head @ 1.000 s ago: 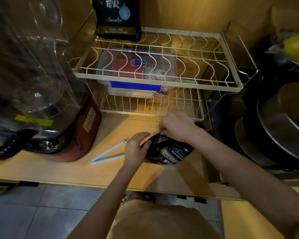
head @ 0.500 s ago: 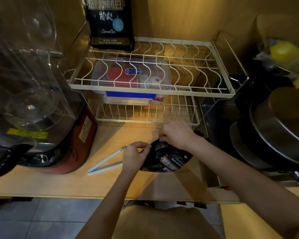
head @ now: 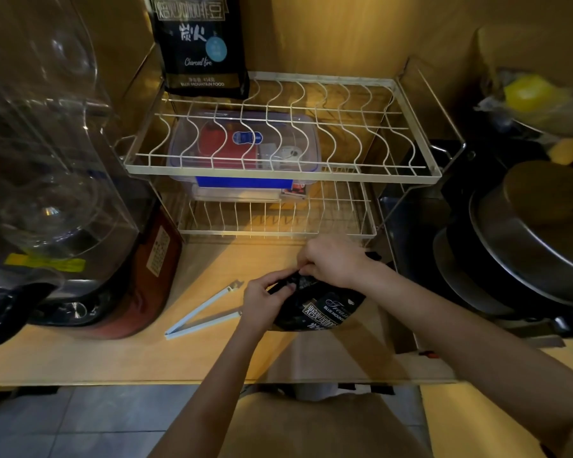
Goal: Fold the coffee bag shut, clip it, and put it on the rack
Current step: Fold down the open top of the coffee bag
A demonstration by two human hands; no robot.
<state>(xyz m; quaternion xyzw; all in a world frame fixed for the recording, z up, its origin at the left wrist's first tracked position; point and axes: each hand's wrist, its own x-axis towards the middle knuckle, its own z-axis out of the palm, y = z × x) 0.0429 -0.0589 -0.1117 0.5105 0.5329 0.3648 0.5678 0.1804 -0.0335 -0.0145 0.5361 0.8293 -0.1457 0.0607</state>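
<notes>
On counter, black coffee bag (head: 321,309), top pinched

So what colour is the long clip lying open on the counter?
Pale blue-white plastic clip, clearest in the head view.

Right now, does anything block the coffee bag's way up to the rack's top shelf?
Nothing visible does. The coffee bag lies before the rack; another bag fills only its back-left corner.

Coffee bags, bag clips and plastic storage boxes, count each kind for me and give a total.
Coffee bags: 2, one on the counter held by the left hand and right hand, one standing on the rack's top shelf
Bag clips: 1, lying open on the counter
Plastic storage boxes: 1, on the lower shelf
Total: 4
</notes>
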